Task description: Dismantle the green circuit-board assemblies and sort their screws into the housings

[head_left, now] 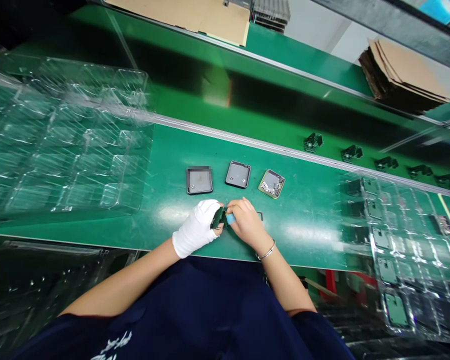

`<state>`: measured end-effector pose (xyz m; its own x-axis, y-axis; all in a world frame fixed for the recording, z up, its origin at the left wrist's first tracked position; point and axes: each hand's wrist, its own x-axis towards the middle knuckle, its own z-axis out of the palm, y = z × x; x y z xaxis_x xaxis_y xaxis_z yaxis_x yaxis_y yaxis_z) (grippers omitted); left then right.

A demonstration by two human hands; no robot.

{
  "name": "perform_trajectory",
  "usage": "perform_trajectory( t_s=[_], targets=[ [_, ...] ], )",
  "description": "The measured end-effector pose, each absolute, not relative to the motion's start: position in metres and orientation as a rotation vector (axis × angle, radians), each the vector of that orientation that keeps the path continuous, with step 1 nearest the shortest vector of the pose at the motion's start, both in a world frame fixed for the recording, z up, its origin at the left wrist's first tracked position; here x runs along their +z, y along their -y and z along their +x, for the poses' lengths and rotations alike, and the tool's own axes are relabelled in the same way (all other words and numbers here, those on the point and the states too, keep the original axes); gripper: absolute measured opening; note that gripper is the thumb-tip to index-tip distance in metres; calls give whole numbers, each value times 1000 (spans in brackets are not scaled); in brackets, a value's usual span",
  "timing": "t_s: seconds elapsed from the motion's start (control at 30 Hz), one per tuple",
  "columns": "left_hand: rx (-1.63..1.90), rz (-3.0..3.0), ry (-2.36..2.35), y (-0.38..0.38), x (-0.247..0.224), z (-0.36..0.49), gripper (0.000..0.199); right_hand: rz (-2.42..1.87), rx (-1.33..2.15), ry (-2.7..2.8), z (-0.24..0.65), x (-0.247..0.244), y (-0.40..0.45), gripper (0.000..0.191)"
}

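Note:
My left hand (198, 227), in a white fingerless glove, grips a small dark green part (219, 218) from the left, its bare fingertips on the edges. From the right, my right hand (246, 223) is closed at the same part, with a small light blue piece (230, 219) at its fingers. Just beyond the hands lie two dark square trays, one to the left (199, 181) and one in the middle (237, 174). To their right is a yellow-edged tray (271, 184) with small metal pieces. A dark bent tool (261, 216) shows partly behind my right hand.
Clear plastic compartment trays stand at the left (63, 145) and at the right (408, 250), the right one holding green boards (396, 309). Several dark green assemblies (313, 142) line the back right. Cardboard sheets (405, 75) lie on the upper shelf.

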<state>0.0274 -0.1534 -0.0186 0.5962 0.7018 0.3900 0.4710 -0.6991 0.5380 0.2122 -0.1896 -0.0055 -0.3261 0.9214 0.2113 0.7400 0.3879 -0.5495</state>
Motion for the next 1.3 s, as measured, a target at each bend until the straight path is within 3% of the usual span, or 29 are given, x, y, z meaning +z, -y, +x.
perform_trajectory(
  t_s=[0.23,0.37,0.5,0.6,1.07,1.3],
  targets=[
    [778,2235,-956,153,-19,24,37,-1498,632,1994,209,-6,192,23],
    [575,2101,-881,146,-6,19,46,-1638,645,1943,199,-2,197,22],
    [349,2145,-909,134,12,19,18,-1707,640,2104,191,8,196,29],
    [236,2268,-973,130,16,22,14,-1763,625,2187,189,15,193,34],
    [282,2360,-915,127,11,22,14,-1793,603,2267,184,23,192,36],
    [290,2375,-1003,132,12,26,16,-1788,602,2229,179,24,186,25]
  ],
)
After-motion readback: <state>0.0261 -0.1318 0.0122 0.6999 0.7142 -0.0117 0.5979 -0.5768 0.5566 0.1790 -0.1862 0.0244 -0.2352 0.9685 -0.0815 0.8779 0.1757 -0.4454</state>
